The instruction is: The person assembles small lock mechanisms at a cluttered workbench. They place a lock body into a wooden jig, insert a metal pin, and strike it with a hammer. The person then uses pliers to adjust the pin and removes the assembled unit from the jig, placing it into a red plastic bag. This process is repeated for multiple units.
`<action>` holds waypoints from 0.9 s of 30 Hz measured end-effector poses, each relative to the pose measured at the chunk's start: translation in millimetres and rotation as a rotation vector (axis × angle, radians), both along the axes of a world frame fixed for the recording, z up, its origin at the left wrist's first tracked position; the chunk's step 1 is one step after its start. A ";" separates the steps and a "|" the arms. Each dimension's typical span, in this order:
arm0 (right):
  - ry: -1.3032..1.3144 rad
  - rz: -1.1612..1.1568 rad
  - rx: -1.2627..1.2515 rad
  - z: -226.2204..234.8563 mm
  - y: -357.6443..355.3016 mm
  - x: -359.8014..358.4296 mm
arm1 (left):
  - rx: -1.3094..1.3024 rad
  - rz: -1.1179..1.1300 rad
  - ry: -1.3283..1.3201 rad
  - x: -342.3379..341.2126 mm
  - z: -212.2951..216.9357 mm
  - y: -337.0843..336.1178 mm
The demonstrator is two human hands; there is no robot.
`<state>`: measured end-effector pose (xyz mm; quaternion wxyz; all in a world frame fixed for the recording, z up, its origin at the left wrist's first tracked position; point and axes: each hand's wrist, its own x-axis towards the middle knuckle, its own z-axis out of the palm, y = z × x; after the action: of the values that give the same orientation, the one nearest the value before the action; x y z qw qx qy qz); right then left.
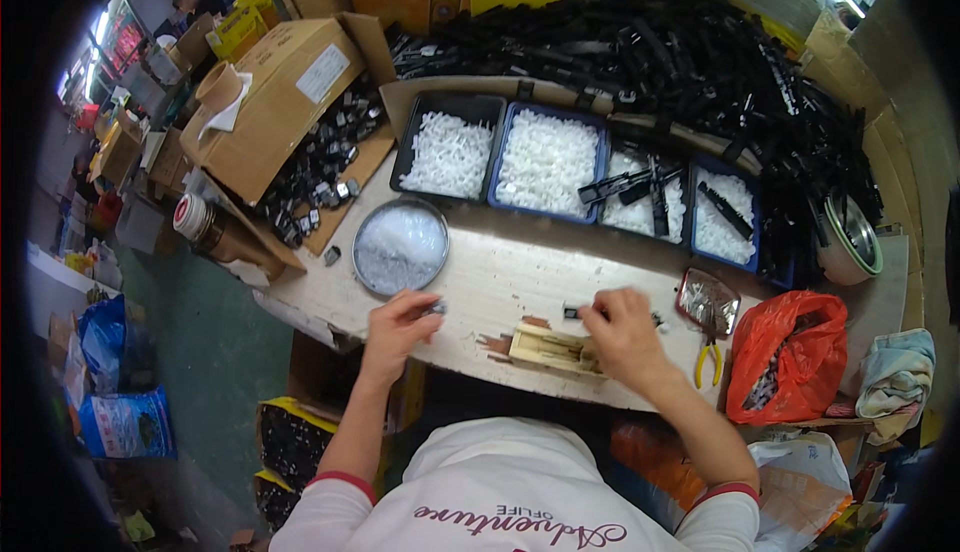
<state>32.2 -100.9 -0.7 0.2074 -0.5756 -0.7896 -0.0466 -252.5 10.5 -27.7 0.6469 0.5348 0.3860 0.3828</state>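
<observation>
My left hand (pixel 398 334) is closed in a pinch over the front of the table, with a small grey metallic piece (pixel 437 307) between its fingertips. Farther right, my right hand (pixel 622 330) is closed on a slim black part (pixel 573 310), whose end sticks out left of the fingers; the rest is hidden. Just below that hand lies a pale wooden fixture (pixel 545 345) with a lengthwise groove, near the table's front edge. Beyond my left hand stands a round metal dish (pixel 401 247) of small clear pieces.
Behind are bins of white plastic pieces (pixel 548 160), some with black parts on top, and a big heap of black parts (pixel 640 47). A carton (pixel 285 92) stands left. On the right are yellow-handled pliers (pixel 709 362), a red bag (pixel 790 352) and stacked bowls (pixel 848 242).
</observation>
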 end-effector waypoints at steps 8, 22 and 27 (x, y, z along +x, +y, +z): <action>0.017 -0.164 -0.181 -44.8 -28.7 -71.9 | 0.138 -0.224 0.099 46.1 -5.9 -15.9; 0.644 -0.161 -0.083 -39.8 -33.0 -48.0 | 0.796 -0.550 0.492 87.7 -1.7 -24.6; 0.638 -0.169 -0.075 -40.9 -33.7 -48.5 | 0.733 -0.565 0.516 92.5 -1.2 -22.8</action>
<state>-16.3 -134.6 -41.6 0.4185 -0.6319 -0.6354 0.1479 -160.1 -12.3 -28.8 0.3795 0.8858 0.2143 0.1593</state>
